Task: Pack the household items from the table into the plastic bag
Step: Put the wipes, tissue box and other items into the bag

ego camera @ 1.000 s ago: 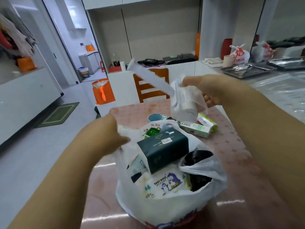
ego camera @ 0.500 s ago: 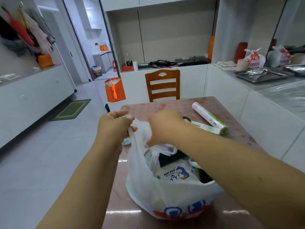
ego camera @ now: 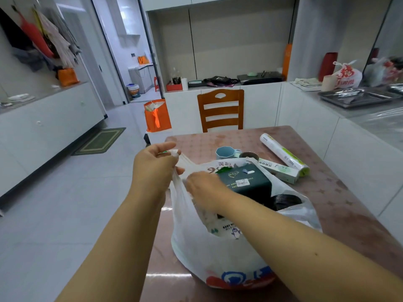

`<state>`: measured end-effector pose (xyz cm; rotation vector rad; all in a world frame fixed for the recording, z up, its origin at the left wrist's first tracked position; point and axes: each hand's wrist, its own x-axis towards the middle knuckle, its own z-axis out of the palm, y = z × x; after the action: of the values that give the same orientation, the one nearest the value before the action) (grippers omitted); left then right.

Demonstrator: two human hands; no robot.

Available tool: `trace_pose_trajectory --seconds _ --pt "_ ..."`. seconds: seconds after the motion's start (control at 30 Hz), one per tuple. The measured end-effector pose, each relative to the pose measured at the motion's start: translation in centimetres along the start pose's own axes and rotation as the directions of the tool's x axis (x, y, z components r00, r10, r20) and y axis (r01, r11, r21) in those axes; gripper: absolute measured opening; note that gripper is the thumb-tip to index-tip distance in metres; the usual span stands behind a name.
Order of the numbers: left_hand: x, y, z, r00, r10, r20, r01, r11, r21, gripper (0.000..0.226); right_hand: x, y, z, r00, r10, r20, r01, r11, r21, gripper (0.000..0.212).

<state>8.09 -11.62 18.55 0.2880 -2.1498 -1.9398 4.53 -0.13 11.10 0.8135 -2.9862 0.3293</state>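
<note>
Head view: your left hand (ego camera: 156,168) pinches a handle of the white plastic bag (ego camera: 209,249) and lifts it, fingers closed on the film, while your right hand (ego camera: 204,189) reaches across to the same side of the bag's mouth; whether its fingers have closed on the plastic cannot be told, as the hand is blurred. The bag stands on the table (ego camera: 340,205) directly under both hands, already holding a dark green tissue box (ego camera: 246,183), a penguin-printed wipes pack (ego camera: 229,227) and a black roll (ego camera: 286,201).

Still outside the bag, beyond your right hand and off to its right, lie a boxed tube (ego camera: 281,171) and a roll of wrap (ego camera: 283,154). Both have their long axes running from far-left to near-right, the roll just behind the box. A blue cup (ego camera: 225,152) stands straight ahead of your right hand, past the bag's far rim. Your right hand is the nearer one to all three, so the next pick most likely falls to it while your left keeps the mouth open.

The tabletop is glossy and patterned in reddish brown. A wooden chair (ego camera: 220,110) stands at its far end, white cabinets line the room, and an orange bag (ego camera: 157,116) sits on the tiled floor.
</note>
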Motion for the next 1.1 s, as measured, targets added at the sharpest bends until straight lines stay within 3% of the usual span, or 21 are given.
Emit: trace_pose_trajectory --seconds 0.07,0.2,0.27,0.33,0.4,0.47,0.53,0.57,0.63,0.7,0.77,0.8,0.87,0.9,0.93,1.0,1.1 --pt "0.3 -0.1 -0.4 1.0 -0.017 -0.008 0.017 1.0 -0.005 0.022 -0.1 1.8 0.0 0.994 0.061 -0.091 -0.053 0.995 0.089 0.026" --pt "0.3 -0.5 -0.2 0.999 -0.033 0.024 0.033 0.999 -0.006 0.019 -0.8 2.4 2.6 0.977 0.119 0.175 -0.124 0.992 0.018 0.031" --pt "0.4 -0.6 -0.1 0.999 -0.041 0.016 0.041 0.999 0.005 0.018 -0.9 2.7 2.1 0.977 0.127 0.17 -0.17 0.947 0.272 0.037" --pt "0.6 -0.6 -0.2 0.999 -0.052 0.008 0.052 0.999 0.007 0.017 -1.3 3.8 0.1 0.976 0.206 0.077 -0.216 0.835 0.505 0.038" --pt "0.7 -0.6 -0.3 0.999 -0.047 0.022 0.047 0.999 0.015 0.016 -2.8 6.0 -2.0 0.904 0.426 -0.039 -0.357 0.8 0.483 0.028" --pt "0.7 -0.6 -0.1 0.999 -0.033 0.033 0.031 0.999 0.044 0.013 -5.4 7.8 -3.1 0.809 0.583 -0.071 -0.552 0.796 0.249 0.023" --pt "0.6 -0.5 0.4 0.999 -0.011 0.045 0.008 0.998 0.069 0.012 -7.8 7.9 -2.6 0.861 0.507 0.043 -0.496 0.855 -0.152 0.026" --pt "0.5 -0.4 0.7 0.999 0.001 0.054 -0.006 0.997 0.08 0.012 -8.7 7.6 -1.8 0.875 0.471 0.112 -0.439 0.869 -0.226 0.033" --pt "0.3 -0.1 1.2 0.997 0.023 0.067 -0.03 0.994 0.101 0.012 -9.8 7.2 -0.3 0.864 0.472 0.175 -0.46 0.882 -0.104 0.053" --pt "0.3 0.1 1.7 0.996 0.049 0.073 -0.059 0.988 0.142 0.01 -10.3 7.8 -0.2 0.846 0.479 0.234 -0.504 0.862 0.057 0.057" --pt "0.5 0.5 2.0 0.994 0.072 0.081 -0.087 0.975 0.204 0.007 -11.1 9.1 -1.4 0.805 0.558 0.201 -0.588 0.705 0.396 0.059" --pt "0.6 0.7 2.1 0.993 0.078 0.093 -0.097 0.969 0.226 0.005 -11.7 9.8 -2.5 0.771 0.619 0.15 -0.554 0.536 0.637 0.062" --pt "0.7 1.0 2.3 0.988 0.081 0.129 -0.113 0.958 0.262 0.005 -13.2 11.7 -4.6 0.678 0.729 0.092 -0.203 0.067 0.977 0.057" --pt "0.8 1.2 2.5 0.986 0.083 0.145 -0.12 0.955 0.271 0.006 -13.9 12.3 -5.7 0.656 0.75 0.079 0.013 -0.116 0.993 0.05" --pt "0.8 1.3 2.7 0.984 0.084 0.157 -0.124 0.955 0.27 0.006 -14.4 12.7 -6.6 0.65 0.758 0.058 0.161 -0.212 0.964 0.046" --pt "0.9 1.4 3.2 0.983 0.08 0.165 -0.121 0.96 0.252 0.007 -14.6 12.7 -7.8 0.669 0.744 0.001 0.23 -0.208 0.951 0.05" --pt "1.0 1.4 3.7 0.99 0.097 0.105 -0.117 0.972 0.205 0.01 -14.5 11.6 -8.2 0.722 0.688 -0.071 0.201 -0.111 0.973 0.064"
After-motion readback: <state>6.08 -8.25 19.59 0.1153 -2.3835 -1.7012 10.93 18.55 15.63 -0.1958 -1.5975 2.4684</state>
